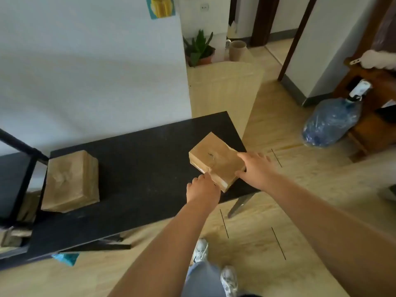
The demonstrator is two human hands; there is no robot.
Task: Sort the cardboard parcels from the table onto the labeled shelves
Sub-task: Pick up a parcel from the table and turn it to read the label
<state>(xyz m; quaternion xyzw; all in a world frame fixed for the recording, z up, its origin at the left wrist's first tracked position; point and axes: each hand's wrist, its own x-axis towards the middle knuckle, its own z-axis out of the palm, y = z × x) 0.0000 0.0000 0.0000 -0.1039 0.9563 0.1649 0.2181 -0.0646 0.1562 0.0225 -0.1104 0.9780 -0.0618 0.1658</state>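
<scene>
A flat brown cardboard parcel [214,159] lies on the right end of the black table [139,151]. My right hand [256,168] grips its right side, fingers over the far corner and thumb on the near edge. My left hand [203,189] touches the parcel's near left edge with curled fingers. A second, thicker parcel [71,181] wrapped in brown paper sits at the table's left end, apart from both hands. The black shelf frame [23,168] stands at the far left, with a parcel partly visible on a lower level [27,206].
A blue water jug [332,123] and wooden furniture [368,116] stand on the floor to the right. A light wooden cabinet [222,91] with a potted plant [199,50] and a mug [236,50] is behind the table. My feet [214,266] are near the table's front edge.
</scene>
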